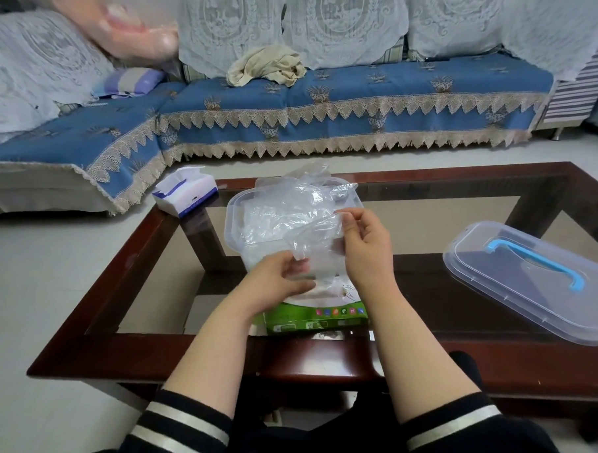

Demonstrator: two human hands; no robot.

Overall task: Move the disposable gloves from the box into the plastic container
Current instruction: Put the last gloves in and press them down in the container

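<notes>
Both hands' fingers pinch one clear glove [311, 227]: left hand [278, 280] low, right hand [362, 242] high, over the plastic container [232, 220]. Green box [316, 317] just beside. Lid [528, 284] well right, tissue box [186, 194] left on bench [456, 356].

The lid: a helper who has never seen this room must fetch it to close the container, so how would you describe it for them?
Start at the dark wooden coffee table with the glass top, in front of the blue sofa. On its right side, apart from the hands, lies the lid, flat and by itself. It is clear plastic with a bright blue handle on top, unlike the open container at the table's middle.
</notes>
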